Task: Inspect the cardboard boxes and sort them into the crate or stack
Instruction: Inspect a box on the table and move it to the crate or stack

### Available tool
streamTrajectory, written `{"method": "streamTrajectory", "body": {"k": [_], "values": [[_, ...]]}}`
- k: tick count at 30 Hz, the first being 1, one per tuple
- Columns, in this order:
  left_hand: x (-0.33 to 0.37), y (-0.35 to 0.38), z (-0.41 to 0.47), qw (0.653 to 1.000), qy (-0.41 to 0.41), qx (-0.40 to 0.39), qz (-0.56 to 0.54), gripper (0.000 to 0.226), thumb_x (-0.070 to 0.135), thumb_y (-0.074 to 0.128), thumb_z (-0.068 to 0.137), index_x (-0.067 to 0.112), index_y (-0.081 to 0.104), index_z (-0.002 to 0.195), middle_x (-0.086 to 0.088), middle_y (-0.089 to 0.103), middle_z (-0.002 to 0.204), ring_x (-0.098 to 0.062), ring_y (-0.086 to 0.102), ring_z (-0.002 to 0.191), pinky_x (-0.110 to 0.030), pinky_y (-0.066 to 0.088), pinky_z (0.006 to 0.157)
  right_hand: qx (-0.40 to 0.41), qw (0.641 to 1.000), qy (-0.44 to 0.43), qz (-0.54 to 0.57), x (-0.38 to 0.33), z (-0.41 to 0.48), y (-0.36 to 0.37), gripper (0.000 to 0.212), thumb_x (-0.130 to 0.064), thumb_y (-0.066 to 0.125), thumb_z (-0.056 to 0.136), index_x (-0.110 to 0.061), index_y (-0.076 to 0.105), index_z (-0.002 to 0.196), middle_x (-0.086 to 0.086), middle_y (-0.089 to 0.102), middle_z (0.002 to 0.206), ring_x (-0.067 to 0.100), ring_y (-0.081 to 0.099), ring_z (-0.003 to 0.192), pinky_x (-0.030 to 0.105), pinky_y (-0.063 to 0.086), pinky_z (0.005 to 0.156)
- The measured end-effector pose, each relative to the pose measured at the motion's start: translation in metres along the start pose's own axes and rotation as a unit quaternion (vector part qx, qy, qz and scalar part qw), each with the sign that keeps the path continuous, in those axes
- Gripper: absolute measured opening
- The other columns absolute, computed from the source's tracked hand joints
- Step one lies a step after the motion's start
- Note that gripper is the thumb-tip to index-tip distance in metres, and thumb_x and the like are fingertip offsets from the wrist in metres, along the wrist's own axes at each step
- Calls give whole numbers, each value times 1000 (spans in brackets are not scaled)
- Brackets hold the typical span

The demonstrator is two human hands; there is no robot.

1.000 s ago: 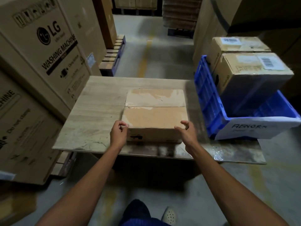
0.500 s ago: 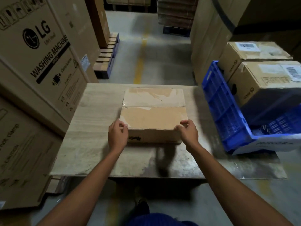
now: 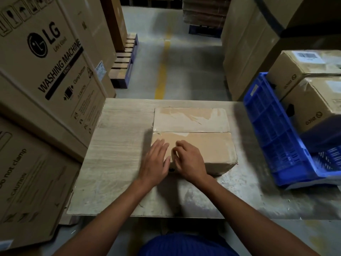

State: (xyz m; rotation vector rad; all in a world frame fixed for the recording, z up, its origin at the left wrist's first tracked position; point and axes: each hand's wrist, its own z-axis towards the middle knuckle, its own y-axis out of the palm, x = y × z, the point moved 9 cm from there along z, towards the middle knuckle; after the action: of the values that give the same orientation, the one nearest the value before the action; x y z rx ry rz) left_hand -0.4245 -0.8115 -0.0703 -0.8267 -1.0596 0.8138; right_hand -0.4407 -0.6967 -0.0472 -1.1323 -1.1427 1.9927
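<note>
From the head view, a flat cardboard box (image 3: 193, 141) lies on a pale wood-grain table (image 3: 118, 154), and both hands rest on its near left corner. The left hand (image 3: 155, 163) lies palm down with fingers (image 3: 160, 146) spread flat over the corner, gripping nothing. The right hand (image 3: 190, 161) sits just beside it, fingers (image 3: 180, 148) curled loosely with the tips on the top face, also closed on nothing. Beyond the fingertips a taped seam (image 3: 190, 132) runs across the lid, and the far flap shows torn, peeled tape.

The box looks stiff but worn: its near right corner, well to the right of the right hand, looks slightly crushed. Being shallow and wide, it is probably light enough for 2 hands, though its weight cannot be read here. The dry card should not slip. I judge the safest hold to be at the 2 short ends, palms under the bottom edges, not on the lifted tape.

Right of the right hand, a blue crate (image 3: 273, 130) rests tilted at the table's edge with 2 brown cartons (image 3: 302, 71) in or against it. Left of the left hand, large washing machine cartons (image 3: 48, 58) crowd the table. Ahead of the fingers, a concrete aisle with a yellow floor line (image 3: 162, 78) runs between pallets. The light is dim, so fine damage may be hard to spot.
</note>
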Motion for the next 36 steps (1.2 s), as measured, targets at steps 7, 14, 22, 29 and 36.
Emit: {"method": "streamTrajectory", "body": {"k": [7, 14, 22, 29, 36], "values": [[0, 10, 18, 994, -22, -87, 62, 58, 35, 29, 97, 2, 52, 139, -16, 45, 150, -29, 34, 145, -42, 30, 117, -99, 994, 25, -49, 9, 6, 32, 53, -39, 29, 99, -16, 54, 140, 14, 48, 150, 32, 41, 142, 49, 34, 115], [5, 1, 34, 994, -3, -79, 81, 43, 26, 35, 88, 9, 65, 113, -12, 65, 120, -32, 59, 116, -41, 49, 100, -79, 992, 7, -97, 15, 31, 21, 32, -42, 41, 91, -20, 59, 105, 5, 59, 110, 28, 56, 98, 40, 42, 78], [-8, 10, 72, 986, -29, -135, 95, 59, 23, 36, 102, 14, 19, 157, -9, 5, 166, -24, -1, 153, -31, -11, 116, -235, 965, 50, -105, 41, 57, 33, 78, -64, 17, 95, -18, 19, 158, 13, 6, 167, 35, 4, 154, 54, 11, 122], [-8, 10, 83, 978, -28, -158, 131, 51, 30, 35, 103, 19, 32, 152, -8, 27, 160, -25, 21, 148, -39, 16, 120, -268, 954, 36, -125, 49, 53, 40, 86, -71, 8, 90, -22, 6, 161, 11, -5, 168, 31, -5, 154, 51, 9, 122], [2, 26, 132, 980, -20, -176, 96, 52, 37, 38, 103, 21, 31, 151, -11, 16, 163, -28, 14, 150, -42, 18, 120, -274, 945, 77, -159, 80, 96, 7, 83, -69, 51, 87, -25, 26, 153, 11, 20, 161, 34, 19, 146, 58, 28, 109]]}}
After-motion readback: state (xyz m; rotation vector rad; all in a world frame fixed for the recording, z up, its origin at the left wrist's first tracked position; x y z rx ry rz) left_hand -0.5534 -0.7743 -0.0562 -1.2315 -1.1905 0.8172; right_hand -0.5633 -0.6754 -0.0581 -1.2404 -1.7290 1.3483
